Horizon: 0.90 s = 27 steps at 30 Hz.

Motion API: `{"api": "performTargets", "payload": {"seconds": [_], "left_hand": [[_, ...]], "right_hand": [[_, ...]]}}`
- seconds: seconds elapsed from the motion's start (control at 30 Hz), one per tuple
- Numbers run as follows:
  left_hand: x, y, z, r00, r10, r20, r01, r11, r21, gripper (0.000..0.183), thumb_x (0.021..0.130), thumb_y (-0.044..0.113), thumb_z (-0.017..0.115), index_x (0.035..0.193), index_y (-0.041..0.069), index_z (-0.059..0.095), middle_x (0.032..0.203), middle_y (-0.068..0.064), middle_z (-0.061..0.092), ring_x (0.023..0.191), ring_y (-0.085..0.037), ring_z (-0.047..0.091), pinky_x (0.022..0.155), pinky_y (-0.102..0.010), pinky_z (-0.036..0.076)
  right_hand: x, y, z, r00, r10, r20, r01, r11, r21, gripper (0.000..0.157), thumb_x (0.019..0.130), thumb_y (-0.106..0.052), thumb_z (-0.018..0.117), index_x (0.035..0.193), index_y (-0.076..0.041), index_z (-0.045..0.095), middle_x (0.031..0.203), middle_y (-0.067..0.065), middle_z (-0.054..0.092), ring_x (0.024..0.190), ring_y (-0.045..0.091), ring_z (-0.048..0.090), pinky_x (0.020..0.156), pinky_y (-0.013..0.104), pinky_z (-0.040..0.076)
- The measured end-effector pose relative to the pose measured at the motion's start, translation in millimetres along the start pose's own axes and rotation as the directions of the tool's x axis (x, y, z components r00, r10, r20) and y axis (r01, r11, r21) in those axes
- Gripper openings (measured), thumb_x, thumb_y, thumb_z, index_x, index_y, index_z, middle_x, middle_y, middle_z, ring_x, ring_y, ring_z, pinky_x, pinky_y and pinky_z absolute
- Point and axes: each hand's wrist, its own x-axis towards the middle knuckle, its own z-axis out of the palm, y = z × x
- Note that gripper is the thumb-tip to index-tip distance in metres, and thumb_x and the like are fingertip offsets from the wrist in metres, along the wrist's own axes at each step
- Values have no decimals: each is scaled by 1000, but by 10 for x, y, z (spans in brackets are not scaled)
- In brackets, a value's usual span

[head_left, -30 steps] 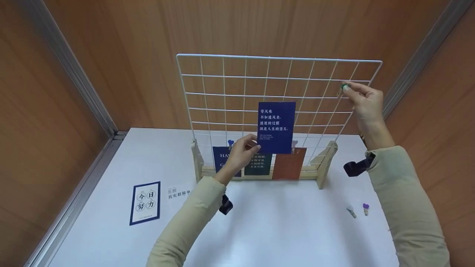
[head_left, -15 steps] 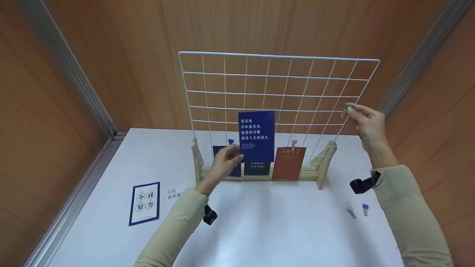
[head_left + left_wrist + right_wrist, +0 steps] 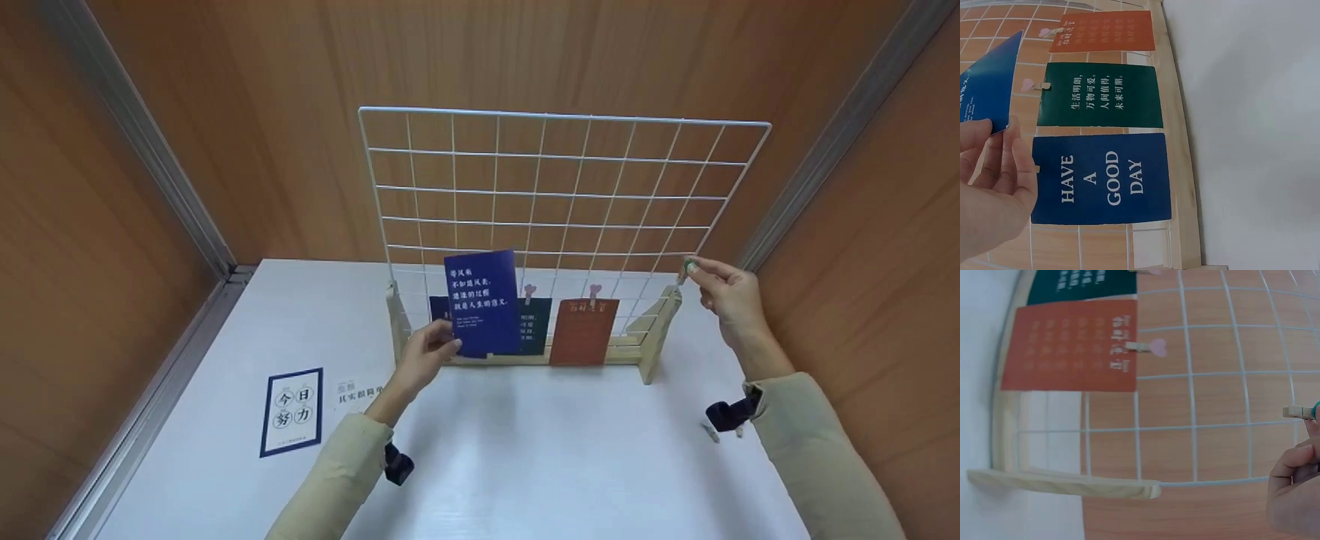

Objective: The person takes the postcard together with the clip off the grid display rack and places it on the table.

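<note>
Left hand [image 3: 424, 361] pinched blue card [image 3: 484, 300] near grid's [image 3: 534, 193] lower-left corner | right hand [image 3: 731, 300] pinched clip [image 3: 1297, 412] by right edge | seemingly positioning; next likely needed clipping

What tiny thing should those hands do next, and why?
Maybe the left hand should lay the held blue card against the wire grid: no clip shows on that card, and the right hand pinches a green-topped clip. The green card hangs there by a pink-heart clip.
</note>
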Motion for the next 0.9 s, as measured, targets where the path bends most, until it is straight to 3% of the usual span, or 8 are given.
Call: {"api": "performTargets", "payload": {"seconds": [0.4, 0.53, 0.9], "left_hand": [[-219, -278, -29, 998, -65, 1, 65, 997, -47, 16, 85, 3, 55, 100, -4, 55, 83, -8, 58, 76, -20, 58, 68, -32, 47], [-305, -348, -46, 996, -87, 9, 87, 994, -70, 18, 84, -1, 54, 101, -7, 53, 84, -11, 57, 77, -24, 57, 69, -37, 47], [-468, -631, -111, 992, -127, -7, 126, 990, -57, 22, 84, 4, 55, 103, -6, 54, 81, -8, 56, 73, -20, 56, 66, -33, 48]], "right_hand": [[-324, 478, -144, 991, 133, 5, -133, 991, -33, 20, 85, -9, 59, 101, 2, 64, 73, -4, 54, 45, 1, 36, 42, 14, 32], [-434, 597, -227, 984, 178, -12, -178, 981, -73, 20, 85, -14, 59, 100, -2, 65, 72, -4, 50, 47, 2, 36, 44, 15, 33], [-605, 821, -349, 960, 278, -24, -279, 956, -90, 12, 85, -17, 60, 93, -15, 68, 72, -5, 51, 48, 3, 37, 44, 16, 33]]}}
